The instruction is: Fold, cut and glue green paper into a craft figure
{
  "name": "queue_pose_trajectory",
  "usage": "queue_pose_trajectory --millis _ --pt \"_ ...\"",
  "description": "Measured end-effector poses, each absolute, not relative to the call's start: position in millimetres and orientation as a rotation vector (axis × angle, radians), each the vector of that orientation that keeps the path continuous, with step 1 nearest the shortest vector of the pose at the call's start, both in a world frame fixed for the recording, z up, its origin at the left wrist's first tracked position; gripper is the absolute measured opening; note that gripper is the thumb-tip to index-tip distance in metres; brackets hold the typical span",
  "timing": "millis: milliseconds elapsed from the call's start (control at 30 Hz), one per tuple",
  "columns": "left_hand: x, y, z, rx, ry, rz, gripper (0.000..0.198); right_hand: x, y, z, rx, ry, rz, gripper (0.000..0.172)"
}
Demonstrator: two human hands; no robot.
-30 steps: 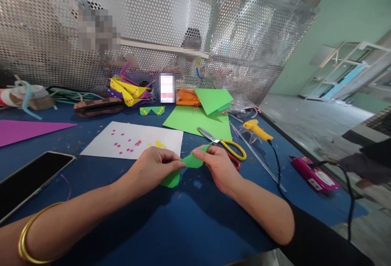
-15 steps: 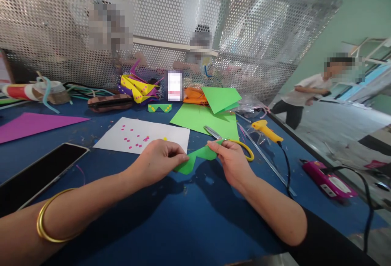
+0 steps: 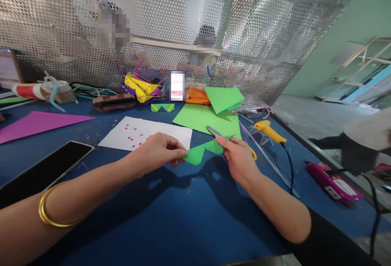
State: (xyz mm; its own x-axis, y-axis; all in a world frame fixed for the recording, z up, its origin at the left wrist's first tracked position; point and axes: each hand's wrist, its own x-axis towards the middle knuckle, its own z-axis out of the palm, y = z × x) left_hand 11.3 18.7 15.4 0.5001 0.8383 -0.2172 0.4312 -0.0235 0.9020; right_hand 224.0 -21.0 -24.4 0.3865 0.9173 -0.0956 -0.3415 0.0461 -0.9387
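A small cut green paper piece (image 3: 200,152) hangs just above the blue table (image 3: 171,217), stretched between both hands. My left hand (image 3: 159,152) pinches its left end with closed fingers. My right hand (image 3: 240,158) pinches its right end. Directly behind my right hand lie yellow-handled scissors (image 3: 220,135), blades pointing left, partly hidden by the hand.
A white sheet with small pink squares (image 3: 143,133), green paper sheets (image 3: 210,119), a yellow glue gun (image 3: 270,131) with its black cord, a metal ruler (image 3: 269,158), a pink device (image 3: 334,180), a phone (image 3: 42,172), purple paper (image 3: 36,121) and folded paper models (image 3: 142,89) lie around. People sit behind the perforated metal screen (image 3: 61,25).
The green piece has been lifted slightly and pulled out straighter between the hands. The view shifted a little, and a person at the right has moved on, now only partly visible at the edge.
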Motion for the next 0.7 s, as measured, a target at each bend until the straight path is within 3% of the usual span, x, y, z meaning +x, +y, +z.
queue_pose_trajectory --millis 700 --pt "9.7 15.9 17.3 1.983 1.112 0.396 0.021 222.1 -22.7 -23.3 -1.135 -0.660 1.121 0.033"
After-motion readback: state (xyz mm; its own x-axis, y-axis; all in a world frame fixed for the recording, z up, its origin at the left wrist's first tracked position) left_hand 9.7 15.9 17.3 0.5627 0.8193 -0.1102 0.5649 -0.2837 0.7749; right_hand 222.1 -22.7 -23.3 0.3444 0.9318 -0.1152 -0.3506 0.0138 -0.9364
